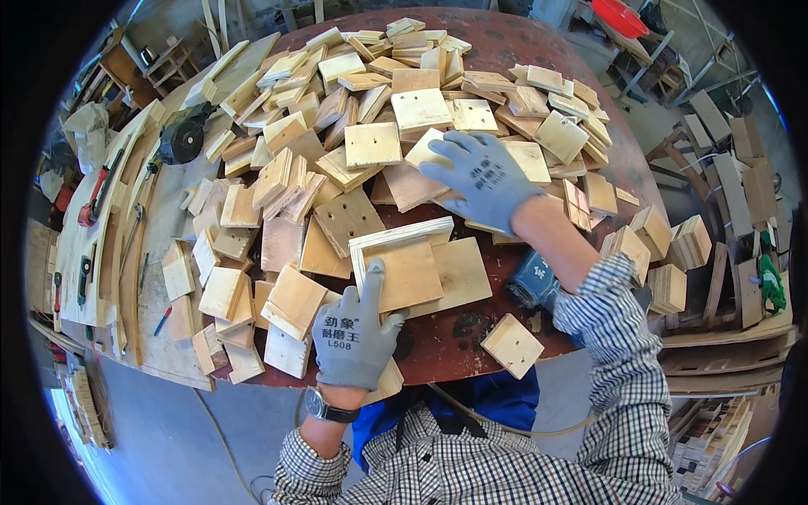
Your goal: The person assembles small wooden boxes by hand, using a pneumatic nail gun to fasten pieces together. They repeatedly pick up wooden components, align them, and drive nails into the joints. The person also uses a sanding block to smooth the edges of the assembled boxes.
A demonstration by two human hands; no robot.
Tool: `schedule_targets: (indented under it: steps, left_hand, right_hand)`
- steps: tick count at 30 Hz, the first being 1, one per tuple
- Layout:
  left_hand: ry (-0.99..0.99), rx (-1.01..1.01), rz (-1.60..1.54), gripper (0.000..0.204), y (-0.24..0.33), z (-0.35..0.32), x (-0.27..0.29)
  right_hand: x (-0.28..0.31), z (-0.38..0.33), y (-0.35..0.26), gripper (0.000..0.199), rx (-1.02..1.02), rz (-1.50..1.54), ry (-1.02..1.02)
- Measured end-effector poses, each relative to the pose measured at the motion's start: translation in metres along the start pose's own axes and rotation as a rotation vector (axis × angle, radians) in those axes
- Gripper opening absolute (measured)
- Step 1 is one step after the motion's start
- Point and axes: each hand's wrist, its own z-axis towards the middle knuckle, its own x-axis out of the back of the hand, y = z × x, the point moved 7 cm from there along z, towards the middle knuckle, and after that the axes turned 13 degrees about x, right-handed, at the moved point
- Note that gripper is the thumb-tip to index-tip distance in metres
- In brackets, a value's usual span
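Observation:
My left hand (353, 337), in a grey work glove, holds the near left corner of a square wooden block (404, 273). One finger lies along its left edge and another digit along its near edge; the remaining fingers are hidden. Light strips border the block's left and far sides. Beneath it, a larger wooden board (465, 276) sticks out to the right. My right hand (488, 178), gloved alike, reaches over the heap with its fingers spread. Its fingertips touch a pale wooden block (427, 149), partly covered by the hand.
Several wooden blocks (373, 145) are heaped across the dark red table (581, 244). A blue can (532, 280) stands below my right forearm. One loose block (512, 346) lies near the front edge. At left are long boards (88, 278), a black disc-shaped thing (182, 140) and tools.

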Motion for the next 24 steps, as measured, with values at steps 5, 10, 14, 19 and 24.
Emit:
schedule_targets:
  steps: [5, 10, 14, 19, 24]
  left_hand:
    - [-0.002, -0.011, 0.003, 0.083, 0.0, 0.0, 0.0]
    - [0.022, -0.021, -0.002, 0.083, 0.0, -0.001, -0.002]
    - [0.041, -0.026, 0.015, 0.083, -0.001, -0.002, -0.002]
    - [0.035, -0.023, 0.008, 0.083, -0.002, -0.002, -0.004]
    - [0.028, -0.024, -0.01, 0.081, 0.001, -0.001, 0.0]
  right_hand:
    - [-0.001, 0.018, 0.023, 0.056, -0.134, 0.278, -0.193]
    - [0.005, -0.014, 0.083, 0.044, -0.378, 0.209, 0.026]
    - [0.002, -0.021, 0.075, 0.044, -0.385, 0.071, -0.176]
    - [0.008, -0.004, 0.032, 0.049, -0.122, -0.039, 0.016]
    - [-0.01, 0.021, -0.008, 0.059, 0.046, 0.176, -0.016]
